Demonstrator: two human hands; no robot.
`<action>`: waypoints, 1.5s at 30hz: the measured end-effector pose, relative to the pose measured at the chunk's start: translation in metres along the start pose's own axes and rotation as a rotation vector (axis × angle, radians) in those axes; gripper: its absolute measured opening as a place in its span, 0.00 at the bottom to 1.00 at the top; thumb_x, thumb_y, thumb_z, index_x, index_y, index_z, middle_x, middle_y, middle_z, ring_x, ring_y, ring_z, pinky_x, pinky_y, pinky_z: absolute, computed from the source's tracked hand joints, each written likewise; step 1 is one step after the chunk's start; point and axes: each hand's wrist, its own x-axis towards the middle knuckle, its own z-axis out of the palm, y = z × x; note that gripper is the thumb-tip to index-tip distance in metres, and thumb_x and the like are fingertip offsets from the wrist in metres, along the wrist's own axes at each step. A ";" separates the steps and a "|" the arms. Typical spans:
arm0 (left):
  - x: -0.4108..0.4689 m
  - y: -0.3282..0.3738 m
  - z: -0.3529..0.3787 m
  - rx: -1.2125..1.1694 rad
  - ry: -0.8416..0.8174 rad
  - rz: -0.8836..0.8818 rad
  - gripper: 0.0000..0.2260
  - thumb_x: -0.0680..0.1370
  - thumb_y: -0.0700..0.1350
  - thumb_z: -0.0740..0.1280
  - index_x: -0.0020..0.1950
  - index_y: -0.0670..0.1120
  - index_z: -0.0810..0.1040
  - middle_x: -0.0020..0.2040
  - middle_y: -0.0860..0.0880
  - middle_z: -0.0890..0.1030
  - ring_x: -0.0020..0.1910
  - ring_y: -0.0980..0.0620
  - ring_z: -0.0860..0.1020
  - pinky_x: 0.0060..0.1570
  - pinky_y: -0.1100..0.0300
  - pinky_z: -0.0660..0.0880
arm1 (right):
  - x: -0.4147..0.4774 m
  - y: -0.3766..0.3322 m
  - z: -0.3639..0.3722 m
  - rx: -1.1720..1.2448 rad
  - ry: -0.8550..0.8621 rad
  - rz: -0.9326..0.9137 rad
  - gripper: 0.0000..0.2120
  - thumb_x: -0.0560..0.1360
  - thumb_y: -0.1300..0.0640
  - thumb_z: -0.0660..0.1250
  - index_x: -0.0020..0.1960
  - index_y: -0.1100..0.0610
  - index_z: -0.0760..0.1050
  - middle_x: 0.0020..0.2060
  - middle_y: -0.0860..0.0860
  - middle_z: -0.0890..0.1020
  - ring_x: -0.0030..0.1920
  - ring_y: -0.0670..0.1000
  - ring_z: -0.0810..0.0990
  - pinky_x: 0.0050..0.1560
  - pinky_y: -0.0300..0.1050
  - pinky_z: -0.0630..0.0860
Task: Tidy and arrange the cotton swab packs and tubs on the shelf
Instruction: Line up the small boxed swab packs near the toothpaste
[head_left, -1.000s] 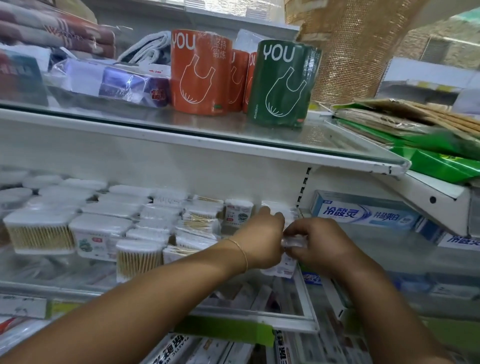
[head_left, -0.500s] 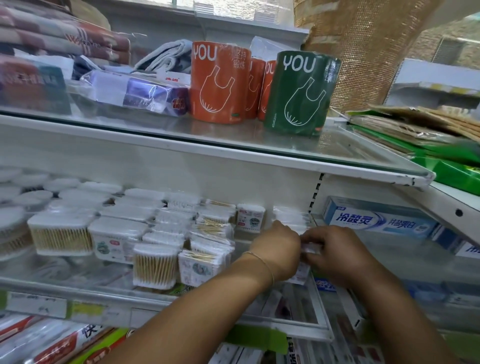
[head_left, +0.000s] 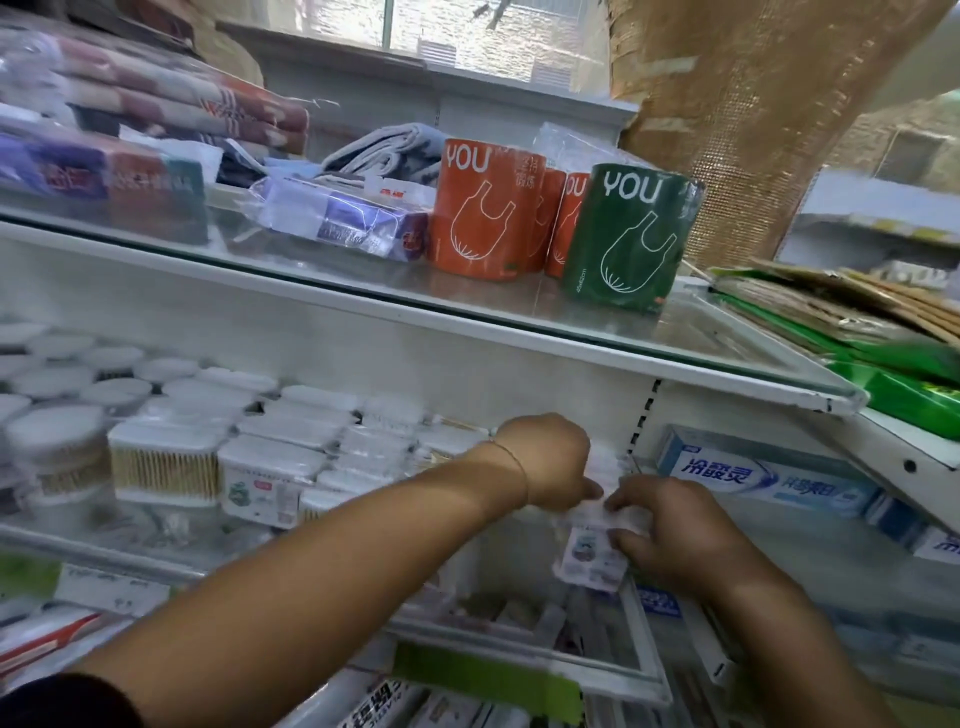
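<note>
Both hands have drawn a little toward the shelf's front, and the small cotton swab pack (head_left: 589, 558) now hangs lower from the right hand (head_left: 670, 525). That hand pinches the pack's top edge at the shelf's right end, probably to square it with the row. The left hand (head_left: 550, 462) curls over the packs behind; its fingers are hidden, so I cannot tell its hold. Cotton swab tubs (head_left: 161, 462) crowd the glass shelf (head_left: 644, 629) leftward, and a toothpaste box (head_left: 753, 478) lies to the right.

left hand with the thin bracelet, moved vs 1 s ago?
Yes. The left hand rose: it sat below the slots of the white slotted shelf upright, now it is level with the lower slots.
</note>
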 end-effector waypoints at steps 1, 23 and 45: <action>0.005 -0.009 -0.006 0.006 -0.002 -0.016 0.19 0.80 0.56 0.63 0.60 0.42 0.78 0.58 0.41 0.79 0.56 0.42 0.77 0.49 0.55 0.72 | 0.000 -0.001 -0.001 -0.017 -0.002 -0.010 0.13 0.73 0.52 0.71 0.58 0.46 0.80 0.58 0.44 0.81 0.59 0.46 0.77 0.53 0.35 0.68; 0.023 -0.040 -0.022 0.043 0.016 -0.074 0.07 0.75 0.46 0.67 0.44 0.43 0.80 0.43 0.44 0.78 0.45 0.43 0.80 0.44 0.55 0.77 | -0.006 -0.007 -0.005 -0.019 0.135 -0.067 0.19 0.75 0.46 0.69 0.65 0.46 0.75 0.64 0.43 0.76 0.67 0.46 0.69 0.64 0.34 0.61; -0.032 -0.032 -0.020 -1.011 -0.042 0.023 0.23 0.71 0.34 0.74 0.62 0.45 0.71 0.51 0.45 0.83 0.47 0.47 0.84 0.46 0.51 0.83 | -0.003 -0.030 -0.045 0.859 0.332 0.046 0.07 0.72 0.61 0.75 0.50 0.58 0.81 0.42 0.53 0.86 0.43 0.50 0.85 0.44 0.45 0.83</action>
